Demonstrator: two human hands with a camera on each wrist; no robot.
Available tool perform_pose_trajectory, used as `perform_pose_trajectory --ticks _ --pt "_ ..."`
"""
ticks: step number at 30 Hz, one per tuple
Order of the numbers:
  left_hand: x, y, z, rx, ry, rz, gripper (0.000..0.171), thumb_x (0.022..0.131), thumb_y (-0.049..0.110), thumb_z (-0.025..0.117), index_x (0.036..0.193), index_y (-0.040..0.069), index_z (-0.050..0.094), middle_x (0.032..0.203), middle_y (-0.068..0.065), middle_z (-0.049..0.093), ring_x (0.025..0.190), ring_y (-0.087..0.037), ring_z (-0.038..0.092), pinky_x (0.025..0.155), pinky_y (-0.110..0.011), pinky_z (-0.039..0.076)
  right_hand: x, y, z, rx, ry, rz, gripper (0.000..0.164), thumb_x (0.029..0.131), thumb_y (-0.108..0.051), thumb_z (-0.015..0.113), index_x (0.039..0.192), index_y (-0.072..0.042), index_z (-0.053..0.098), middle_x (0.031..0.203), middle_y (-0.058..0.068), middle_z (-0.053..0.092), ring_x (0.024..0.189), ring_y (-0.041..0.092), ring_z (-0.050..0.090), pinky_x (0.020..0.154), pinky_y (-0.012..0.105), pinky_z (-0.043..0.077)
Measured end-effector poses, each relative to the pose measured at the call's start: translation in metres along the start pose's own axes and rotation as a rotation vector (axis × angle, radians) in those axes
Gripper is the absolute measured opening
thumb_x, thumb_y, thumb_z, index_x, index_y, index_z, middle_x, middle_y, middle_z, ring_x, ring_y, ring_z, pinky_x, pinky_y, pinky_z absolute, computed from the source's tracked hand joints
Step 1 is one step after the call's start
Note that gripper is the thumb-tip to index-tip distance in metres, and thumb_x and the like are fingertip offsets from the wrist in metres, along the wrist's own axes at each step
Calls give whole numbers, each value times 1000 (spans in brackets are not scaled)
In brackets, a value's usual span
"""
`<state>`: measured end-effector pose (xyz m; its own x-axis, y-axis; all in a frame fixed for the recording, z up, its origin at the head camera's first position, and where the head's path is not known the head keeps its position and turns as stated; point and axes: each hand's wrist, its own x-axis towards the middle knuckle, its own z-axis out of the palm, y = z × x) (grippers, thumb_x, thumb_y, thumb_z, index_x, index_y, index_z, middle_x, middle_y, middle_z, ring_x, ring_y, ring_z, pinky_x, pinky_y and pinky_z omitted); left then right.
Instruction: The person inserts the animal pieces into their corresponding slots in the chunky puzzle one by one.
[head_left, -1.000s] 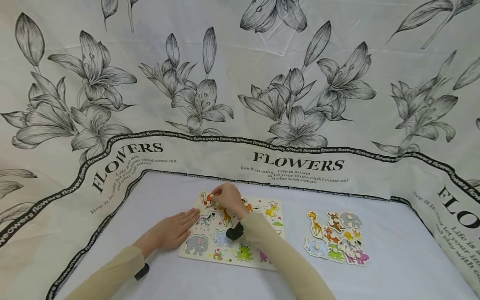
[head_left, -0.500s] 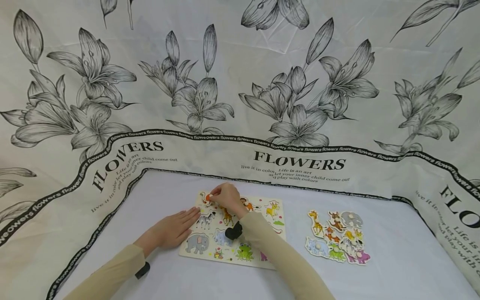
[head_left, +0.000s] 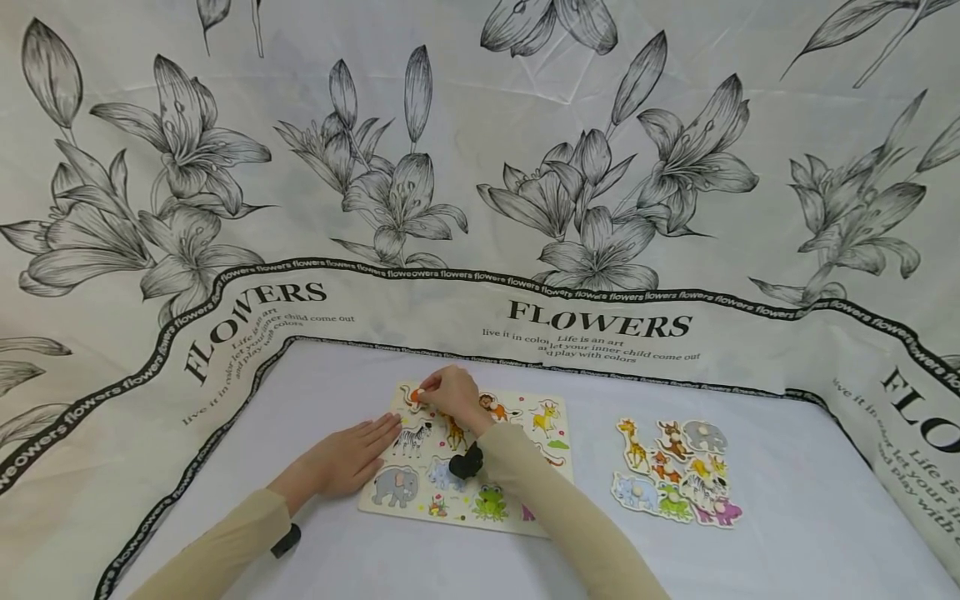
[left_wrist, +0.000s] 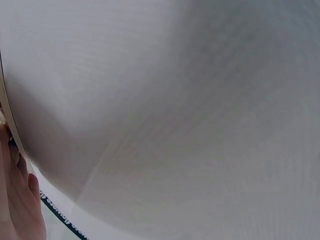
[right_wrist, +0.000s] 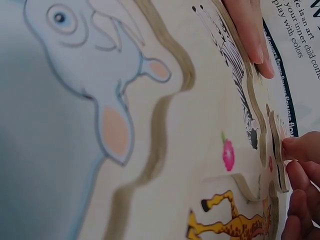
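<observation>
A white curtain printed with dark line-drawn lilies (head_left: 405, 200) fills the upper part of the head view, above a table spread with smooth white cloth (head_left: 352, 567). Left of centre in the lower half lies a cream, rectangular wooden puzzle board (head_left: 471, 519) with coloured animal pictures. At its upper left corner, my right hand (head_left: 453, 395) pinches a thin orange-and-white animal-shaped piece (head_left: 412, 402) between thumb and fingers; I cannot tell whether it is seated in its recess. My left hand (head_left: 345, 458) lies flat, fingers straight and side by side, their tips at the board's left edge near the black-and-white zebra picture (head_left: 411, 440). Beige sleeves (head_left: 225, 542) cover both my arms. At the lower right, apart from the board, loose pieces sit close together, among them a yellow-and-brown giraffe piece (head_left: 633, 447), a grey elephant piece (head_left: 707, 437) and a green frog piece (head_left: 673, 502).
</observation>
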<state>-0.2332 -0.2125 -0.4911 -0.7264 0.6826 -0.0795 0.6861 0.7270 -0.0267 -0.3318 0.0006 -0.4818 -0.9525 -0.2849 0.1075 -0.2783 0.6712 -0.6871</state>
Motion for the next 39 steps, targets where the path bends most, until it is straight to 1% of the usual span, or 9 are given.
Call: perform_pose_trajectory --ticks 9,15,19,25,30,39 --pt "1 -1 2 12 3 -4 56 103 31 35 152 5 26 160 -11 24 148 -26 24 119 -41 29 -1 -2 1 22 2 35 12 83 -23 75 88 -12 77 78 0 73 58 6 57 51 20 46" --pt "1 -2 3 13 15 5 56 103 31 36 151 4 27 159 -11 25 147 -27 25 119 -41 29 0 -3 0 31 -2 41 13 82 -23 75 88 -11 77 78 1 73 58 8 58 51 21 46" --pt "1 -2 2 13 19 5 56 103 31 36 151 4 28 159 -11 26 147 -27 25 119 -41 29 1 -4 -1 19 -15 32 13 82 -22 75 89 -11 77 80 1 73 57 7 57 50 21 46" --pt "0 0 -1 10 17 3 56 102 30 37 151 3 28 159 -11 26 147 -27 26 118 -42 30 3 -5 -2 -19 -31 -8 12 82 -20 76 88 -10 77 78 1 73 52 6 56 48 20 46" --pt "0 1 -3 10 16 4 56 102 30 37 151 3 29 158 -12 27 146 -28 26 118 -42 30 3 -7 -4 -12 -43 -8 11 82 -19 75 87 -10 77 75 2 72 49 7 55 44 21 46" --pt "1 0 -1 12 9 3 56 102 31 37 151 4 28 159 -11 26 147 -27 25 118 -42 30 4 -8 -6 -57 -41 5 11 83 -21 74 87 -11 76 79 1 73 56 8 57 52 21 48"
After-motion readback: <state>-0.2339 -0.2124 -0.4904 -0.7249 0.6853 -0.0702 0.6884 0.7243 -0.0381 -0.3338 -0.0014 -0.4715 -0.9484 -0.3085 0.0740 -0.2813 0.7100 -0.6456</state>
